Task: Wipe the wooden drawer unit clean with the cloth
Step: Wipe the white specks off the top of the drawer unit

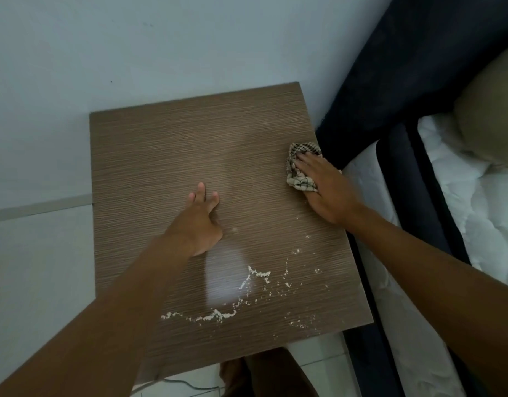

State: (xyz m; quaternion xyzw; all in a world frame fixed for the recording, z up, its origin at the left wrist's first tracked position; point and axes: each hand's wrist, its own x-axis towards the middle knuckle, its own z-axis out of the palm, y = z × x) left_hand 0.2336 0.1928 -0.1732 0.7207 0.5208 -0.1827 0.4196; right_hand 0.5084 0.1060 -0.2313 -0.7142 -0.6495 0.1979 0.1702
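Observation:
I look straight down on the brown wood-grain top of the drawer unit (166, 156). My right hand (324, 190) presses a crumpled checked cloth (297, 170) flat against the top at its right edge. My left hand (199, 224) rests palm down near the middle of the top, fingers spread, holding nothing. Pale crumbs and powder (247, 293) lie scattered in streaks over the near right part of the top. A bright patch of reflected light sits beside them.
A pale wall (132, 47) stands behind the unit. A bed with a dark frame (396, 173), white mattress (476, 213) and beige pillow (493, 116) runs close along the right side. White floor tiles, a thin cable (189, 383) and my leg show below the near edge.

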